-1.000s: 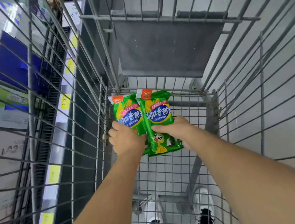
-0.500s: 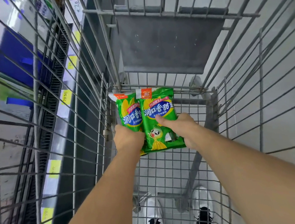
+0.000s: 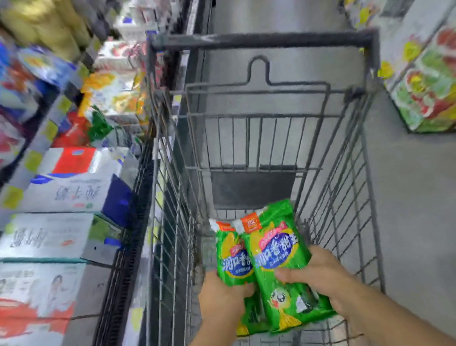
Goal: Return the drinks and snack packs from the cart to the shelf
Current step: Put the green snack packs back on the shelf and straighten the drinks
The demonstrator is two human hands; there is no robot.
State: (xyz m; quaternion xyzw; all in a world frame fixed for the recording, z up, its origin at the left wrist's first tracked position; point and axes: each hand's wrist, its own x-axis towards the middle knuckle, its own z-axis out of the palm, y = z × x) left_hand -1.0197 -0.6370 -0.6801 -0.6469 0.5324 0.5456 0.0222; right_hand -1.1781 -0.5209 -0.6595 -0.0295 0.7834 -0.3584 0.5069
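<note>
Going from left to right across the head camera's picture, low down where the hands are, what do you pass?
Shelf cartons → cart's left wire wall → left hand gripping the left green pack → right green pack → right hand gripping it → cart's right wire wall → grey floor.

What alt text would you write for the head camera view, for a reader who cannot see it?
Two bare hands each hold a green snack pack inside a wire shopping cart: left hand on the left pack, right hand on the right pack. Blurred shelves of boxed goods stand to the left.
</note>
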